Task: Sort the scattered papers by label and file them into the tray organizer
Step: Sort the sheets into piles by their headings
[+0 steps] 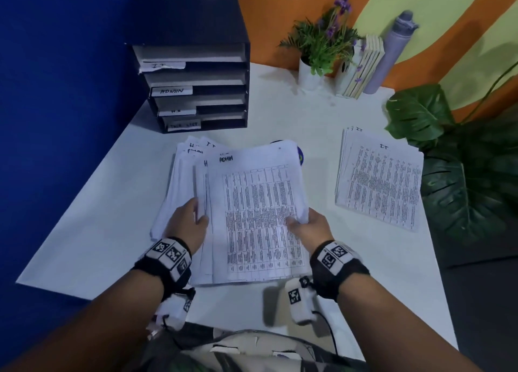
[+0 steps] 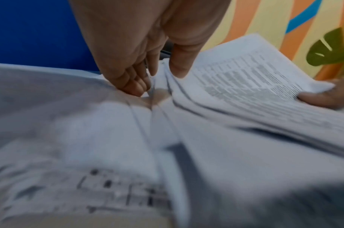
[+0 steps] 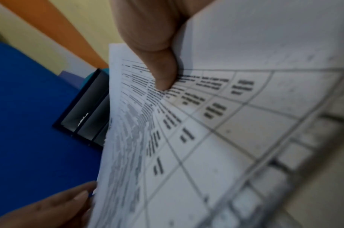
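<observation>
both hands gripped the admin-labelled paper stack (image 1: 258, 212): left hand (image 1: 187, 223) pinching its left edge, right hand (image 1: 309, 227) its right. it sat above the worktop (image 1: 302, 119).

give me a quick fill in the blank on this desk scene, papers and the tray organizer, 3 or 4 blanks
1. The top sheet held by both hands is labelled ____.
2. The separate pile on the table's right side is labelled ____.
3. The top slot of the tray organizer carries the label ____.
4. The right hand has its ____ pressed on top of the sheet, and the left hand grips the pile's left edge.

Missing words: ADMIN; IT; IT; thumb
</observation>
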`<state>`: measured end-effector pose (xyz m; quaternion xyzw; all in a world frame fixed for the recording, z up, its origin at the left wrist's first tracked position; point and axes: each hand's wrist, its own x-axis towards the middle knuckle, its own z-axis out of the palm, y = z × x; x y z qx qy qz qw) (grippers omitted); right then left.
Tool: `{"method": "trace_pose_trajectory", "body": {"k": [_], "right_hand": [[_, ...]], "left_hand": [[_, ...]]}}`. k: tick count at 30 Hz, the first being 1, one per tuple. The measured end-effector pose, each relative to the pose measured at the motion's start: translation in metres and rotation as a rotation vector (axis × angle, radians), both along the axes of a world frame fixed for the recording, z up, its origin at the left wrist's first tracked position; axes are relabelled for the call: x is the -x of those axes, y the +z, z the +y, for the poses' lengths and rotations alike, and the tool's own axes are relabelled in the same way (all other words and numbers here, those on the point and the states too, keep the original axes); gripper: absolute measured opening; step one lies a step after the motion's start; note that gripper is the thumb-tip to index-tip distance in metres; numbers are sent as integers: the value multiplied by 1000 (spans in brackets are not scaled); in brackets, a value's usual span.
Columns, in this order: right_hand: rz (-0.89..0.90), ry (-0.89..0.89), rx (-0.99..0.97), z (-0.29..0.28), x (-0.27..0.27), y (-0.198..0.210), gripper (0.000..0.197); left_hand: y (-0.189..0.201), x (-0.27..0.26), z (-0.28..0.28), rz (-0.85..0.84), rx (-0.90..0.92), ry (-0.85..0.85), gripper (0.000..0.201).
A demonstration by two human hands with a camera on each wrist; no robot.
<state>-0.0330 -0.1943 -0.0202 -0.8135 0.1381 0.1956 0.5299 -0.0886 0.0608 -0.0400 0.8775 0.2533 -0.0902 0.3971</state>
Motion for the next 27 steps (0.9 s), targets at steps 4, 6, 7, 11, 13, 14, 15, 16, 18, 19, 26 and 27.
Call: {"method": "trace_pose_trajectory", "body": {"k": [4, 6, 7, 11, 13, 14, 15, 16, 18, 19, 26, 27], "right_hand": [[4, -75, -58, -7, 7, -3, 14], [13, -88, -78, -7, 10, -6, 13], [13, -79, -78, -7, 12, -6, 13], [-19, -66, 3, -17, 14, -13, 17], [-15, -103, 65, -25, 12, -16, 15], [-3, -125, 80, -29, 11, -15, 13], [1, -147, 83, -32, 10, -16, 11], [6, -159, 82, -35, 10, -18, 11], [9, -174, 66, -37, 10, -19, 13], [13, -182, 56, -38, 10, -21, 14], [7, -213, 67, -39, 9, -22, 3], [7, -213, 63, -39, 9, -23, 5]], "left_hand": [[8, -3, 4, 44, 170, 34, 50], [8, -3, 5, 71, 184, 8, 48], [7, -2, 7, 70, 180, 11, 48], [3, 1, 13, 49, 130, 70, 45], [3, 2, 16, 73, 107, 90, 54], [2, 2, 17, 86, 104, 106, 61], [1, 3, 19, 82, 108, 124, 65], [-1, 3, 20, 73, 118, 141, 67], [-4, 4, 22, 57, 140, 175, 65], [-5, 4, 22, 41, 147, 191, 59], [-3, 6, 20, -15, 180, 255, 43], [-2, 6, 20, -10, 183, 262, 43]]}}
